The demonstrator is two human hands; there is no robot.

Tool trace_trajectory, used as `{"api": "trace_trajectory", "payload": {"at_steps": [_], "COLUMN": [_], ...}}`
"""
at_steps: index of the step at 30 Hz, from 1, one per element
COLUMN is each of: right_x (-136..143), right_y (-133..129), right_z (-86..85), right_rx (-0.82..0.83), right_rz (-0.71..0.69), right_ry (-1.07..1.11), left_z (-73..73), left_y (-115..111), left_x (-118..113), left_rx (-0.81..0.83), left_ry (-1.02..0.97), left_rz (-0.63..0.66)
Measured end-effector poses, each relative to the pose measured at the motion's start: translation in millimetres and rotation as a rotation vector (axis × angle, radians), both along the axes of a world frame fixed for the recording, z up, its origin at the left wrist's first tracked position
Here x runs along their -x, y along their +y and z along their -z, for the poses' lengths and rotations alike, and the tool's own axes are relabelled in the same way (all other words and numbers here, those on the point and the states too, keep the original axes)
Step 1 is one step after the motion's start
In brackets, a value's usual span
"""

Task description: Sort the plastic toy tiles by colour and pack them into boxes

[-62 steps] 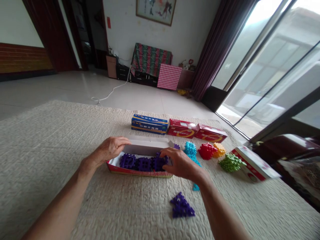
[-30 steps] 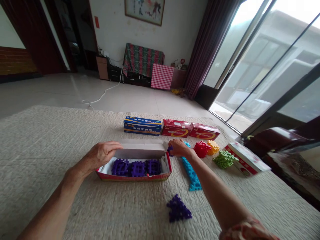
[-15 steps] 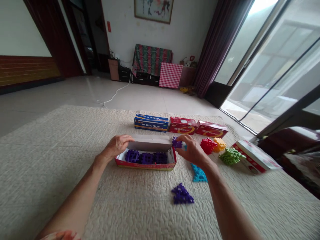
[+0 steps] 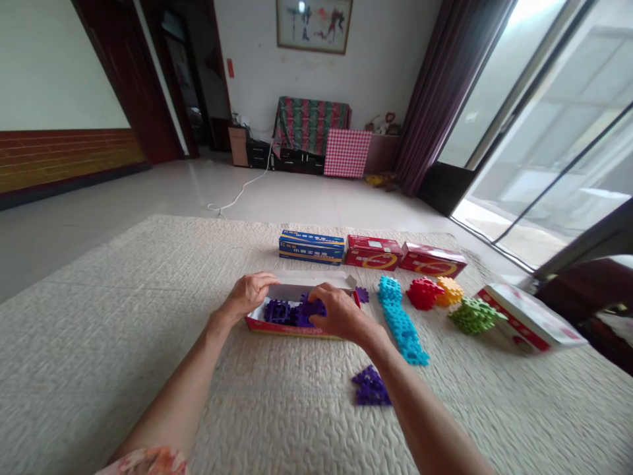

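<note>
A long red box (image 4: 291, 332) lies on the mat with its white lid raised at the back. Purple notched plastic building pieces (image 4: 277, 311) rest inside it on white lining. At the box's left rear corner my left hand (image 4: 251, 293) is closed on the lid edge. My right hand (image 4: 336, 309) reaches over the right half of the box, its fingers closed on a purple building piece (image 4: 310, 307) with a lattice face. That hand hides the box's right end. Another purple piece (image 4: 362, 294) lies just beyond the right end.
On the quilted mat (image 4: 222, 409) are purple pieces (image 4: 372, 386), a turquoise strip of pieces (image 4: 403, 330), and red (image 4: 424, 293), orange (image 4: 450, 290) and green (image 4: 473, 315) clusters. Behind stand a blue box (image 4: 310, 249) and red boxes (image 4: 373, 254). A white-topped box (image 4: 534, 320) sits right.
My right hand has moved left, from beyond the box's right end to over its inside. One purple piece now lies by that end. The whole view has shifted slightly.
</note>
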State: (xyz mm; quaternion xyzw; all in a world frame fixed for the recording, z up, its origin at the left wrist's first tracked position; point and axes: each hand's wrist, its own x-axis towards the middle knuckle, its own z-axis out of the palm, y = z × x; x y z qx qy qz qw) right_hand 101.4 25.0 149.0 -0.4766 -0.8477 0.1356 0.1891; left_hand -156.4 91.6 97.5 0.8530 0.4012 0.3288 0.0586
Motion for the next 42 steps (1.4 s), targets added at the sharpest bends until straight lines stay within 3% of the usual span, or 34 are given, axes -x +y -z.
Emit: {"api": "trace_trajectory", "payload": {"at_steps": [7, 11, 14, 17, 20, 25, 30, 35, 39, 42], "right_x": [-8.1, -50.9, -91.0, -117.7, -122.9, -111.5, -105.9, -112.4, -129.2, -121.3], "right_y": [-0.6, 6.4, 22.0, 40.4, 55.9, 69.0, 71.9, 68.3, 53.6, 36.2], "right_z": [-3.6, -13.8, -12.4, -0.2, 18.7, 44.5, 50.8, 38.1, 10.8, -11.2], "right_rx": [-0.121, -0.26, -0.272, -0.103, 0.029, 0.07, 0.045, -0.002, -0.047, -0.149], "right_rz": [-0.049, 0.077, 0.259, 0.361, 0.343, 0.298, 0.281, 0.321, 0.426, 0.429], "right_ry": [0.113, 0.217, 0.093, -0.21, -0.409, -0.516, -0.566, -0.546, -0.479, -0.247], "left_z": [-2.6, -0.9, 1.5, 3.0, 3.3, 4.0, 3.8, 2.4, 3.6, 4.3], "left_y": [-1.2, 0.5, 2.5, 3.9, 4.4, 4.9, 4.7, 3.9, 4.7, 5.0], "left_x": [-0.8, 0.3, 1.4, 2.2, 2.3, 2.3, 2.4, 1.8, 1.5, 1.0], "left_rx": [0.019, 0.007, -0.014, -0.027, -0.031, -0.018, -0.022, -0.017, -0.019, -0.015], "left_ry": [0.002, 0.012, 0.014, 0.014, 0.001, -0.01, 0.004, 0.008, 0.002, -0.003], "left_rz": [-0.004, 0.004, 0.014, 0.012, 0.018, 0.017, 0.006, 0.017, 0.011, -0.003]}}
